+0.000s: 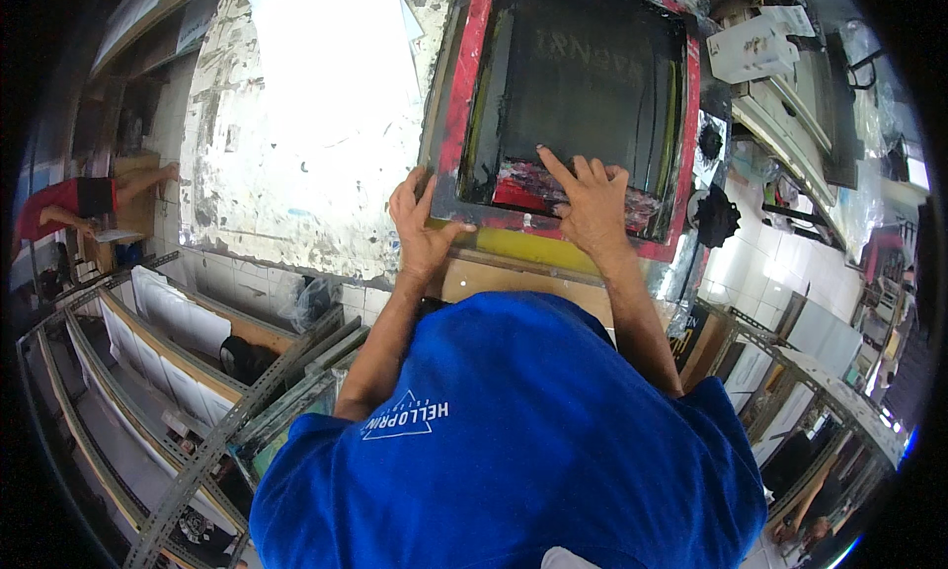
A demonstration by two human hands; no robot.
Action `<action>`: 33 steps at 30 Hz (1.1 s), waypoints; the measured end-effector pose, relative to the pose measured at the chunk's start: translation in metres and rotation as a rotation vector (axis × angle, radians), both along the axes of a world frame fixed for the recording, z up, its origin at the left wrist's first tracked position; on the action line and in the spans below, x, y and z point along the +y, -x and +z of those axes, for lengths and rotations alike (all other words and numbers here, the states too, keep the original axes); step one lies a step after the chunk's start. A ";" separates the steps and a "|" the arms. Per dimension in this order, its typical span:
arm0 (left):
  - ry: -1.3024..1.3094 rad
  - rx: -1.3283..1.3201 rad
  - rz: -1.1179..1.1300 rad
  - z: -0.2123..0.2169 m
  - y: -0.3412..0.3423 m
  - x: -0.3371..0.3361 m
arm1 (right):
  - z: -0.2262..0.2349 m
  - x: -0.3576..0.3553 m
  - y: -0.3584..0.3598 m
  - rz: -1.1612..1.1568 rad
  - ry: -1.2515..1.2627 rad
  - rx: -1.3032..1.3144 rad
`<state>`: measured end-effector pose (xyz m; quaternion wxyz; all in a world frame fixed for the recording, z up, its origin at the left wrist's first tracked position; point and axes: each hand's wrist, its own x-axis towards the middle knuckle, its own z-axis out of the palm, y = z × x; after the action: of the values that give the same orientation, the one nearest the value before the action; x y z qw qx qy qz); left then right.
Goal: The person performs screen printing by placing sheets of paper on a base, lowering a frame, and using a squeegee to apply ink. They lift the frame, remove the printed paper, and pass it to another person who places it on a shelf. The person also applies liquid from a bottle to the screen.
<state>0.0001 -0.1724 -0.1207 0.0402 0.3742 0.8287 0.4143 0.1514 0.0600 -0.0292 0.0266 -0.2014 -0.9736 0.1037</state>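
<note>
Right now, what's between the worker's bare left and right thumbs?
In the head view, the red-and-black rectangular frame's near edge, with a yellow strip alongside.

A bright blue short-sleeved shirt [523, 421] bears a white triangular print [403, 420] with lettering.

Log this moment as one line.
Left hand: at near-left corner of red-edged rectangular screen frame | right hand: at red-smeared long bar | nearby: flat white sheets
</note>
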 end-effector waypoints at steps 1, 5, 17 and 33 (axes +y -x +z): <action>0.046 0.054 0.011 -0.001 -0.001 0.000 | -0.007 0.002 0.002 -0.028 0.048 0.001; 0.042 0.044 0.008 -0.001 0.001 -0.001 | -0.031 0.030 0.020 -0.091 0.119 0.106; 0.054 0.005 -0.004 0.004 0.001 -0.004 | -0.064 0.191 0.142 -0.062 -0.167 0.338; 0.039 -0.035 0.007 0.009 -0.001 -0.004 | -0.050 0.303 0.216 0.052 0.002 0.429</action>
<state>0.0015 -0.1760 -0.1116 0.0605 0.3632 0.8371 0.4046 -0.0647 0.3626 -0.0795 0.2304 -0.1497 -0.9504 0.1458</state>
